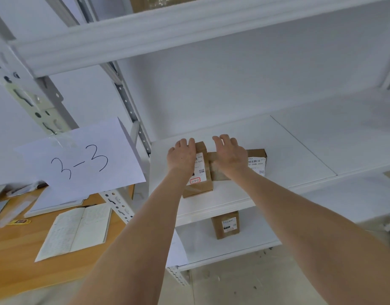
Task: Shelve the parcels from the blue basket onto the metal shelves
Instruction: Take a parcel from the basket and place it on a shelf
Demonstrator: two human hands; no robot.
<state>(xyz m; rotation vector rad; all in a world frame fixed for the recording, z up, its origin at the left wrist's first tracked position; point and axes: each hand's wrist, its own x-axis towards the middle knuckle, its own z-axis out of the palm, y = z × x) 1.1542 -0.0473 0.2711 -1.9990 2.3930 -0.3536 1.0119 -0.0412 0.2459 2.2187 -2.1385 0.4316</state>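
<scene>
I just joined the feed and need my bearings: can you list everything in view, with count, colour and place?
parcels: two, brown cardboard with white labels, side by side on the middle shelf
lower parcel: one, brown, on the shelf below
metal shelves: white, several tiers, filling the right
paper sign: one, white, marked 3-3, taped to the shelf post
open notebook: one, white pages, on the wooden desk at left
left hand: on the left parcel
right hand: on the right parcel

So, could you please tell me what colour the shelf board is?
White, seen in the head view: shelf board.
</scene>
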